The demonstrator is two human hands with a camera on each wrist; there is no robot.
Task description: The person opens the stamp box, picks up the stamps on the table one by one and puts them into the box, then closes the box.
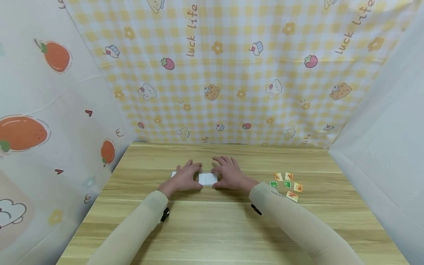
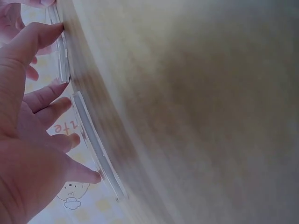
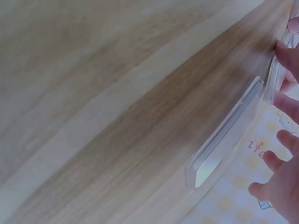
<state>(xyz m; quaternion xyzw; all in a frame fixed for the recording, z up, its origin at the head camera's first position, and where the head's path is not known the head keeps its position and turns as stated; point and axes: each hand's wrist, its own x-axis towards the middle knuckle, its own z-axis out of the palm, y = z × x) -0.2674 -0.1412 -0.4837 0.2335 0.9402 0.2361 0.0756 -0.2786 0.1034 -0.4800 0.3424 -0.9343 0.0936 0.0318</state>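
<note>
A flat white case with clear edges (image 1: pixel 208 179) lies between my two hands near the middle of the table. My left hand (image 1: pixel 186 177) grips its left end, thumb at the near edge and index finger at the far edge. On the opposite end, my right hand (image 1: pixel 230 174) grips it in the same way. The left wrist view shows a second clear-edged case (image 2: pixel 96 144) beside the left hand's outer fingers; its corner peeks out in the head view. Another such case (image 3: pixel 226 135) lies beside the right hand in the right wrist view, mostly hidden by that hand in the head view.
To the right on the wooden table (image 1: pixel 205 232) lie several small orange-and-yellow cards (image 1: pixel 292 196) and two green ones (image 1: pixel 287 184), close to the right forearm. A yellow checked cloth (image 1: pixel 232 110) hangs behind the table's far edge, with white cloth at both sides.
</note>
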